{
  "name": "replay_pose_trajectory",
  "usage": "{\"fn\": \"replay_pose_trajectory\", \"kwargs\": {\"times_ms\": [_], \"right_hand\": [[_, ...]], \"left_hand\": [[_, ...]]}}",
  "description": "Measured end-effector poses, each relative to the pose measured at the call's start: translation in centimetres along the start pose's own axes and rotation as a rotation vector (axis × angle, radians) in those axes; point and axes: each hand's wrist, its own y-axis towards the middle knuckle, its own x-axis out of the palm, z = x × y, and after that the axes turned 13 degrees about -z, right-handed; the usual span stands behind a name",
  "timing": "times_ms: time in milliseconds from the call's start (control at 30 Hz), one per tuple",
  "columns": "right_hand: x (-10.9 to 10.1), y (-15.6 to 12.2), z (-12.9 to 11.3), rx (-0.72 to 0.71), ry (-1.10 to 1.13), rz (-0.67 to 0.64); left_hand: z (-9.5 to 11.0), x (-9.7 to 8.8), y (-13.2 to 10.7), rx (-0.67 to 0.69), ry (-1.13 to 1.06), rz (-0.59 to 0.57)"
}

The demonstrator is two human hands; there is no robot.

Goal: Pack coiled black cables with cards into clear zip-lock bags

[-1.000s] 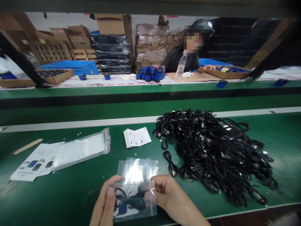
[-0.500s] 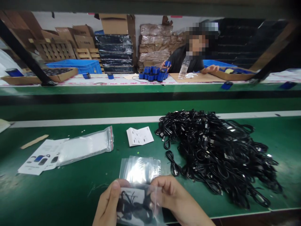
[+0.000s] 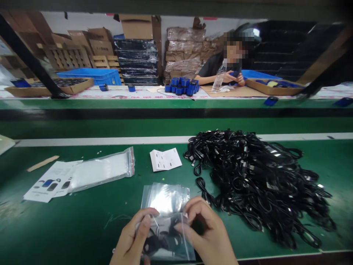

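Between my hands, near the table's front edge, is a clear zip bag [image 3: 180, 252] with a coiled black cable [image 3: 157, 243] and a pale paper inside. My left hand [image 3: 135, 233] grips the bag's left side, thumb on top. At the other end, my right hand [image 3: 208, 230] pinches the bag's right edge by its zip strip between thumb and fingers. Just beyond lie several flat clear bags [image 3: 162, 198], partly covered by the held one. Farther off sits a small stack of folded leaflets [image 3: 166, 159].
A large heap of black cables [image 3: 248, 176] covers the right side. On the left lie a bag pack [image 3: 103, 171], printed leaflets [image 3: 45, 186] and a wooden stick [image 3: 43, 163]. Across, a person [image 3: 212, 70] sits behind blue devices [image 3: 182, 86] and a bottle [image 3: 218, 79].
My right hand has shifted its grip on the bag's right edge, its fingers more curled. The person across has brought both hands together around a blue device.
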Motion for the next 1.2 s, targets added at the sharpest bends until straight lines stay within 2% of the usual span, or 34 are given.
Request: {"fn": "replay_pose_trajectory", "kwargs": {"times_ms": [100,167,267,333,400,467,533,700,833,933,1067,1133,1200], "right_hand": [[-0.4,-0.3,0.4,-0.164,-0.192,0.058],[-1.0,-0.5,0.4,-0.211,-0.309,-0.018],[-1.9,-0.4,0.0,-0.232,-0.471,-0.216],[-2.3,-0.2,-0.4,-0.176,-0.507,-0.334],[-2.4,0.1,-0.9,-0.055,-0.448,-0.416],[-2.4,0.3,-1.2,0.061,-0.339,-0.461],[-2.3,0.4,-1.3,0.112,-0.243,-0.475],[-2.5,0.6,-1.0,0.072,-0.12,-0.36],[-2.2,0.4,-0.4,0.003,-0.113,-0.284],[-1.5,-0.2,0.5,-0.164,-0.229,-0.191],[-0.7,-0.8,1.9,-0.399,-0.381,-0.052],[-0.6,-0.8,1.9,-0.405,-0.405,-0.025],[-0.9,-0.5,1.5,-0.31,-0.369,-0.107]], "left_hand": [[0.3,-0.1,0.3,-0.002,0.038,0.012],[0.5,-0.1,0.4,-0.005,0.025,0.026],[1.0,0.1,0.3,-0.026,-0.009,0.041],[1.1,0.2,0.2,-0.016,-0.004,0.054],[1.0,0.2,0.1,0.004,0.02,0.071],[0.9,0.1,0.0,0.014,0.038,0.08],[0.7,0.0,0.0,0.012,0.029,0.073],[0.9,-0.3,-0.3,-0.017,0.011,0.057],[0.7,-0.7,-0.2,-0.067,0.014,0.013],[0.4,-0.6,-0.1,-0.111,0.016,-0.058],[0.4,0.3,-0.4,-0.056,0.007,0.014],[0.5,0.6,-0.5,-0.056,-0.029,0.028],[0.5,0.6,-0.7,-0.067,-0.094,0.038]]}}
